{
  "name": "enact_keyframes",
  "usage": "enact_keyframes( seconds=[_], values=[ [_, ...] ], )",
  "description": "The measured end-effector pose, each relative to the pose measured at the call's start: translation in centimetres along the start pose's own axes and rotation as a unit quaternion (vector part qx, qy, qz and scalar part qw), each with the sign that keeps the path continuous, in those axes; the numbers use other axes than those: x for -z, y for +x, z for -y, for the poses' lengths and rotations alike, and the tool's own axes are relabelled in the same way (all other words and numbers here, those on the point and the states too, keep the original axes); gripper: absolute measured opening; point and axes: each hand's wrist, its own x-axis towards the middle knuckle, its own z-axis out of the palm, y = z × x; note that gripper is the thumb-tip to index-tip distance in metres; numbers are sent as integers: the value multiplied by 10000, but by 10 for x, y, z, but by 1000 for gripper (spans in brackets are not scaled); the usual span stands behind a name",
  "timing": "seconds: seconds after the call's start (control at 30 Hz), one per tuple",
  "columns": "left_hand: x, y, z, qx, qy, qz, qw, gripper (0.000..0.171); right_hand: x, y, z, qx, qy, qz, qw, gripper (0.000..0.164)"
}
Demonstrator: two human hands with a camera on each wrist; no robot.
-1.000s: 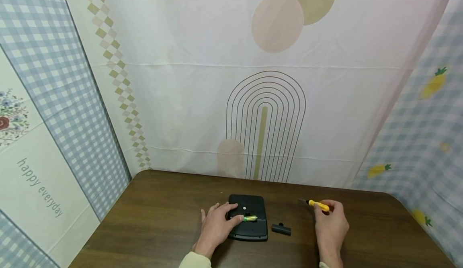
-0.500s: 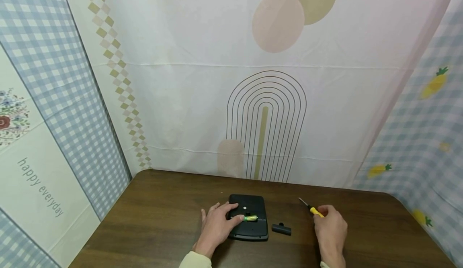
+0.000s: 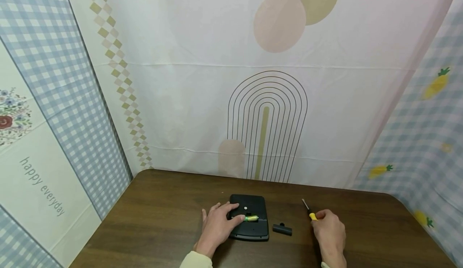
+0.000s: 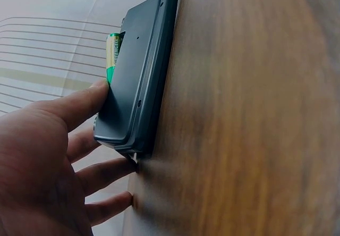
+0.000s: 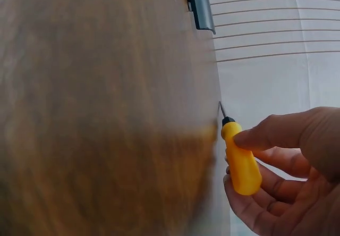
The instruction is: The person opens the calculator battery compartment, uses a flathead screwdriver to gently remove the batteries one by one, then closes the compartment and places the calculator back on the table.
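Observation:
A flat black device (image 3: 249,232), which looks like a calculator lying face down, is on the wooden table. In its back a green and gold battery (image 3: 252,218) sits in an uncovered slot. My left hand (image 3: 218,228) rests at the device's left edge. Its thumb (image 4: 87,103) touches the battery's end, the index finger lies on the back, and other fingertips reach the table. To the right, my right hand (image 3: 330,232) pinches the yellow handle of a screwdriver (image 5: 243,164) between thumb and fingers. Its metal tip points away toward the far edge.
A small dark battery cover (image 3: 282,230) with a tab lies between the device and my right hand, also seen at the top of the right wrist view. Behind the table's far edge (image 3: 202,174) hangs a patterned white cloth (image 3: 181,111); checked cloths hang at both sides.
The screwdriver has turned from pointing left to pointing away from me, and my right hand has shifted slightly down and left round its handle. The left hand and device stay put.

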Motion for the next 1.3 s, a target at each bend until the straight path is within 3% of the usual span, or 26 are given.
enact_keyframes(
  seconds=[0.4,0.73,1.0,1.3],
  values=[
    [1,1,0,-3,-1,35,10000,47,1,2,-1,-60,-75,400,9992,29],
    [3,0,1,30,-33,113,9999,47,4,1,3,-41,-173,455,9988,37],
    [3,1,1,16,35,163,9999,47,1,-5,26,798,247,110,9964,33],
    [4,1,0,9,69,220,9997,47,-18,-15,46,2036,363,82,9783,21]
  ],
)
